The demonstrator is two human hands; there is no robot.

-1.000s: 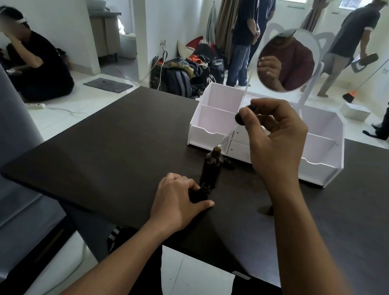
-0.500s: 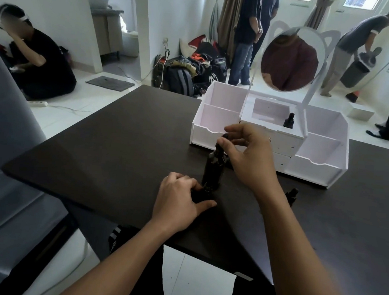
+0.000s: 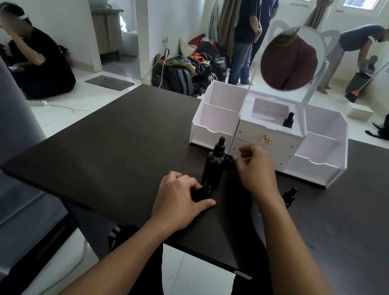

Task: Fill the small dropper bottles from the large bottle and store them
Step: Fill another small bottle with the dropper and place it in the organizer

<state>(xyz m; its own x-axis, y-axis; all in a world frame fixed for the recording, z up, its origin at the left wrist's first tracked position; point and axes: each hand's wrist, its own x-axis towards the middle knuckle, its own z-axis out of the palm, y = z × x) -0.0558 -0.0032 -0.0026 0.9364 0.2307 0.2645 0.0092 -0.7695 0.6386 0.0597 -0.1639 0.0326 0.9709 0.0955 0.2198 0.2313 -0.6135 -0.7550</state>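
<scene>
3 small bottles are out: the small dropper bottle [image 3: 205, 189] my left hand [image 3: 178, 197] grips on the dark table [image 3: 96, 152], a 2nd bottle [image 3: 289, 195] by my right wrist, a 3rd bottle [image 3: 288, 120] in the white organiser [image 3: 216, 119]. My right hand [image 3: 254, 168] hovers, loosely curled, just beside the large bottle [image 3: 215, 165]; whether it pinches anything I cannot tell. A stray knuckle could topple that tall bottle; the gripped one looks uncapped and could spill. Tiled floor [image 3: 88, 107], bags [image 3: 182, 77], people [image 3: 45, 67] behind.
</scene>
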